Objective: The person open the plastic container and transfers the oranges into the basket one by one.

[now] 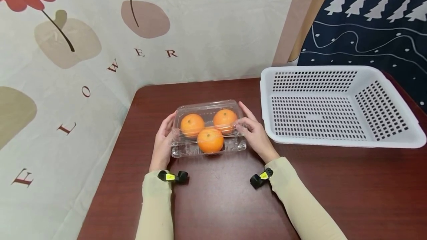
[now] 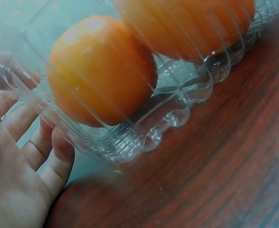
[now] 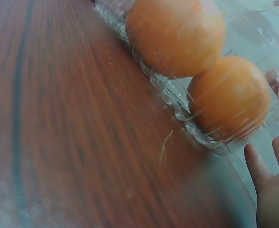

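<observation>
A clear plastic clamshell box sits on the table with three oranges in it. One orange lies at the front, another at the back left, the third at the back right. Over them the transparent lid stands slightly tilted, its front edge above the base rim. My left hand grips the box's left side near the lid edge, fingers bent against the plastic in the left wrist view. At the right end, my right hand holds the lid edge with bent fingertips; its lower fingers are spread off the plastic.
A white perforated plastic basket stands to the right of the box. Behind the dark red wooden table hangs a pale printed cloth. A navy cloth with white trees hangs at the back right.
</observation>
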`<state>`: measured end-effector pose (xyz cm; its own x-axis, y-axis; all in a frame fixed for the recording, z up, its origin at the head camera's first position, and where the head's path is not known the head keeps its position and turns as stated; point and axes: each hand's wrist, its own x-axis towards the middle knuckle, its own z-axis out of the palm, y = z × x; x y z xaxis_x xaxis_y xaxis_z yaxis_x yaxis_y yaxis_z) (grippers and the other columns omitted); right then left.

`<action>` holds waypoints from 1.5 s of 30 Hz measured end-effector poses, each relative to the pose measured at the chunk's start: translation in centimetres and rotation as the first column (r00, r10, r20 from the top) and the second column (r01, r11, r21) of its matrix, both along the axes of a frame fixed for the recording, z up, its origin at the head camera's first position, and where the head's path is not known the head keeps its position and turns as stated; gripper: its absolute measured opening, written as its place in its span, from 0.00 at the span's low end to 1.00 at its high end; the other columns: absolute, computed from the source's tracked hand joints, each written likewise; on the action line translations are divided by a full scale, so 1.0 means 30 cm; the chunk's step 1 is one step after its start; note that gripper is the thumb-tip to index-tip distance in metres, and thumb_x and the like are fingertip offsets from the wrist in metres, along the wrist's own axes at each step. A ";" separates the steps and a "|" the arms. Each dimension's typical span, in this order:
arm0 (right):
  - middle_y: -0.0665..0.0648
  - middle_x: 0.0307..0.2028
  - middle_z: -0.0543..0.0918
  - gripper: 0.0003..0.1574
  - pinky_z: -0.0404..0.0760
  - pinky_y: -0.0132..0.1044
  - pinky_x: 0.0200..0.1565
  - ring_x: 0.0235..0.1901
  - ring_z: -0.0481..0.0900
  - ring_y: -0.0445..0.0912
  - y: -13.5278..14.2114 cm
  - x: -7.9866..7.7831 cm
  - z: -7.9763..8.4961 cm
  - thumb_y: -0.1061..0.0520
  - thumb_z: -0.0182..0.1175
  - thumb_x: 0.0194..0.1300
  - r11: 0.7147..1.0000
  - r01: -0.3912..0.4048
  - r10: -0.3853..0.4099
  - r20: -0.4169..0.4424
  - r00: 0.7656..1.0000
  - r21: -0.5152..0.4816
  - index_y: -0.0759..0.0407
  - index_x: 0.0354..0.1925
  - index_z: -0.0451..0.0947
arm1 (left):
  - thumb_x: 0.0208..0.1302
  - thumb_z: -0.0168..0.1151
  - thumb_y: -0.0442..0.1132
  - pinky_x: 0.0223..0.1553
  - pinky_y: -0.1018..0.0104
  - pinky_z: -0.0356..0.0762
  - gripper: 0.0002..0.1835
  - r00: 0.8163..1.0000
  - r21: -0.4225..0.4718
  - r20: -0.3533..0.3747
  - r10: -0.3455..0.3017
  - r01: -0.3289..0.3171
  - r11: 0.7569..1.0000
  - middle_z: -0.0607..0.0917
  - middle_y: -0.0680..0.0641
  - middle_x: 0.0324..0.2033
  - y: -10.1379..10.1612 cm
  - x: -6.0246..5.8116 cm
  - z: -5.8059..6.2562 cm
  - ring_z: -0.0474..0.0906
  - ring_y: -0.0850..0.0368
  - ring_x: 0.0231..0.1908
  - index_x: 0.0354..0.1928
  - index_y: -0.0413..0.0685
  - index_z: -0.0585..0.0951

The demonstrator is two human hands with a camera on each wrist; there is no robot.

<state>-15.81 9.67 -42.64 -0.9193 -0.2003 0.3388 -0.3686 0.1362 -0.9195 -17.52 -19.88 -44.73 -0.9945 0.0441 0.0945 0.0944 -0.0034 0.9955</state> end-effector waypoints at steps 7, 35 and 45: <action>0.49 0.67 0.50 0.08 0.62 0.51 0.56 0.66 0.48 0.47 -0.002 -0.002 -0.003 0.62 0.54 0.61 1.000 0.003 -0.003 0.006 1.000 -0.003 0.63 0.39 0.77 | 0.63 0.50 0.31 0.56 0.73 0.60 0.26 1.000 -0.009 -0.024 -0.005 0.005 1.000 0.64 0.54 0.62 0.003 -0.004 -0.003 0.55 0.62 0.63 0.63 0.54 0.64; 0.58 0.65 0.56 0.13 0.64 0.53 0.54 0.64 0.52 0.50 -0.004 -0.006 -0.013 0.64 0.54 0.61 0.999 0.034 -0.034 0.010 0.999 -0.024 0.67 0.45 0.73 | 0.64 0.51 0.37 0.53 0.62 0.63 0.28 0.999 -0.108 -0.035 -0.010 0.006 0.994 0.60 0.58 0.64 0.024 0.025 0.031 0.57 0.60 0.61 0.65 0.59 0.60; 0.58 0.65 0.56 0.16 0.66 0.51 0.53 0.64 0.53 0.49 -0.001 -0.013 -0.014 0.65 0.56 0.60 0.999 0.031 -0.031 0.002 1.000 -0.024 0.67 0.48 0.72 | 0.63 0.50 0.31 0.46 0.73 0.67 0.27 0.994 -0.010 -0.112 -0.007 0.006 1.000 0.59 0.51 0.65 0.038 0.028 0.043 0.58 0.60 0.60 0.62 0.44 0.55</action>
<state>-16.20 9.66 -43.06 -0.9254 -0.1634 0.3421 -0.3634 0.1252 -0.9232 -16.68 -18.75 -43.44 -0.9775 0.0524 0.2043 0.2049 0.0055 0.9788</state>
